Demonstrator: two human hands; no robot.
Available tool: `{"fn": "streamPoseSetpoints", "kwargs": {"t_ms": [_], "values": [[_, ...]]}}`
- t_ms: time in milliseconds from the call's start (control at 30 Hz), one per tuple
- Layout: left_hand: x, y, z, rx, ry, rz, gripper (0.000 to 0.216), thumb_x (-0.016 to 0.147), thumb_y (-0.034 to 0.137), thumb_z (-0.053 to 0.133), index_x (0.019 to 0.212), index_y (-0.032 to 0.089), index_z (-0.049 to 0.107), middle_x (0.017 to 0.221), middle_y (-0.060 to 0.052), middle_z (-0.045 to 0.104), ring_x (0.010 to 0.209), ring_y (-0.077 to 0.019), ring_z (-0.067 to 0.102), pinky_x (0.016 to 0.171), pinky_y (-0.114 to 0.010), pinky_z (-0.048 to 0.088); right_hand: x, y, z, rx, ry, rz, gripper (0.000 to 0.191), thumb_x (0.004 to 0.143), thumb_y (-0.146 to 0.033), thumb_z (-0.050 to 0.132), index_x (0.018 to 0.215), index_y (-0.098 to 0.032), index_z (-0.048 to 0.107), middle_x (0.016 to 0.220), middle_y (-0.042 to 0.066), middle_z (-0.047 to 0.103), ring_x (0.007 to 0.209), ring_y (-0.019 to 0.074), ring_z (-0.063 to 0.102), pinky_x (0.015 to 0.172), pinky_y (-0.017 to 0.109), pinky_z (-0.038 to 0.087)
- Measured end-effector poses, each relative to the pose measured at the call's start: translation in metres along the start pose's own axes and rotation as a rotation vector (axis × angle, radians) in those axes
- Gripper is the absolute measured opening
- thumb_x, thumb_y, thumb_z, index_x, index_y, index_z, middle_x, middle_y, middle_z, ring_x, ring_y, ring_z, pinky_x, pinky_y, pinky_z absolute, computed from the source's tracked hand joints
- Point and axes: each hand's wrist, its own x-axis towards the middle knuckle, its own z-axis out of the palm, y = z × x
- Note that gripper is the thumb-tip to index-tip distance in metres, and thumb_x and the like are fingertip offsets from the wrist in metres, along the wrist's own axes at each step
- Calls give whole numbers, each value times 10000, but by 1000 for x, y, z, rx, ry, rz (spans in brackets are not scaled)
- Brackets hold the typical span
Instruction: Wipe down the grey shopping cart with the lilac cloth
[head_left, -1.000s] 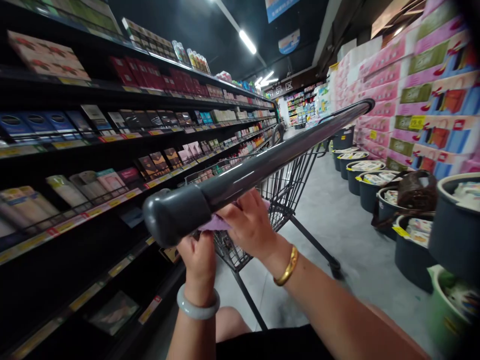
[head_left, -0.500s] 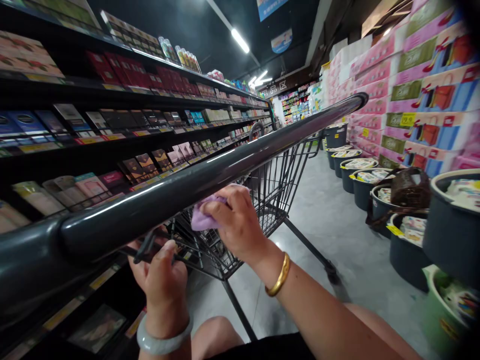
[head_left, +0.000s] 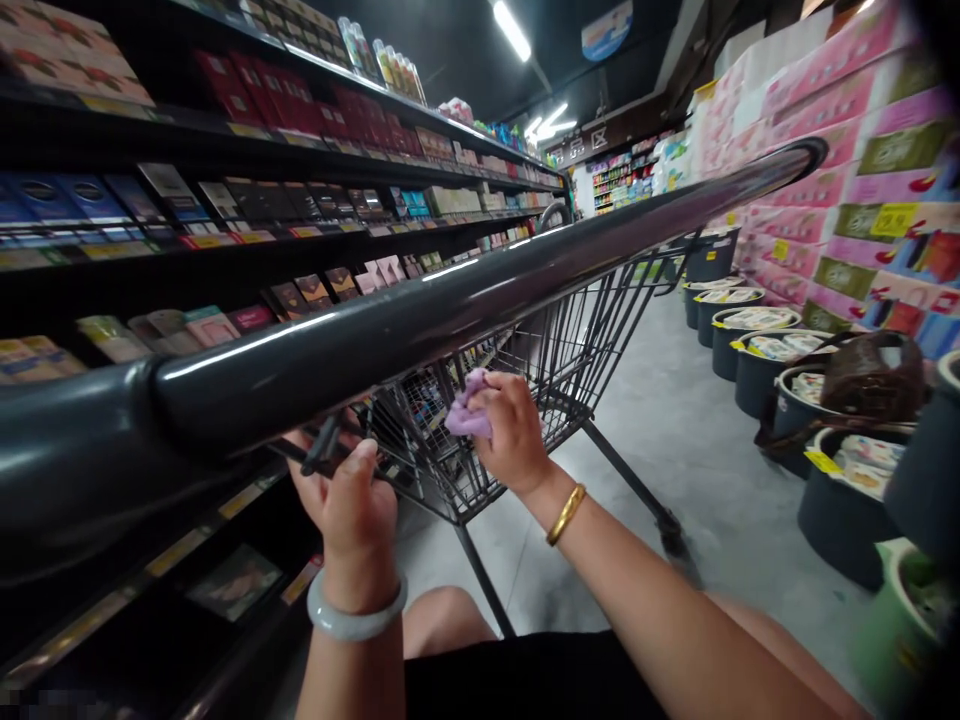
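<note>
The right hand (head_left: 514, 430) reaches forward from the 5 o'clock corner of the view, forearm extended and a gold bangle (head_left: 566, 514) on the wrist. Its fingers are curled shut around a bunched purple cloth (head_left: 465, 410), which it presses against the wire basket (head_left: 570, 350) of a shopping cart, just below the handle bar (head_left: 420, 320). The cloth is crumpled into a small wad; only its upper left part shows past the knuckles, at 10 o'clock from the hand.

The left hand (head_left: 349, 495) rises from 6 o'clock, wrist nearly vertical, with a pale jade bangle (head_left: 352, 620) around it. The thumb and fingers close on a thin dark wire part (head_left: 322, 455) of the cart frame, directly under the handle bar. How far the fingers wrap around it cannot be told, since the bar hides their tips.

The handle bar is dark, glossy and thick, running from 9 o'clock to 1 o'clock across the view. Shelves (head_left: 247, 240) of boxed goods stand at 9 o'clock; dark tubs (head_left: 750, 360) of packets line the floor at 3 o'clock.
</note>
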Motion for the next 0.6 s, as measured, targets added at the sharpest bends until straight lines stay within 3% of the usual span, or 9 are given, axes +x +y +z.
{"fn": "streamPoseSetpoints", "kwargs": {"t_ms": [167,333,500,600], "values": [[2,-3,-4,85,-14,36,527,709,261,499,1232,291,558,1113,-50,592,918,-210,578,772,-341,508,-34,19,3,-12,-112,-16,114,898,-227,553,969,-246,640,1110,83,594,1075,239,540,982,459,468],[2,0,-5,72,-27,20,443,716,265,501,1156,270,558,1146,-57,621,1015,-245,611,901,-401,525,-47,-1,3,-18,-208,25,223,887,-170,543,1061,-247,660,1165,92,599,1130,254,523,1028,486,445],[2,1,-4,23,-36,23,438,709,254,517,1144,263,568,1127,-48,635,1065,-241,618,983,-406,503,-92,-2,10,29,-385,-26,271,875,-132,610,1061,-314,686,1141,39,661,1063,194,580,969,377,504],[1,0,-6,69,-40,22,472,728,284,508,1196,259,564,1169,-51,632,1118,-234,607,994,-389,498,-116,0,14,37,-418,23,281,839,-48,587,992,-261,685,1032,37,665,972,173,605,907,343,541]]}}
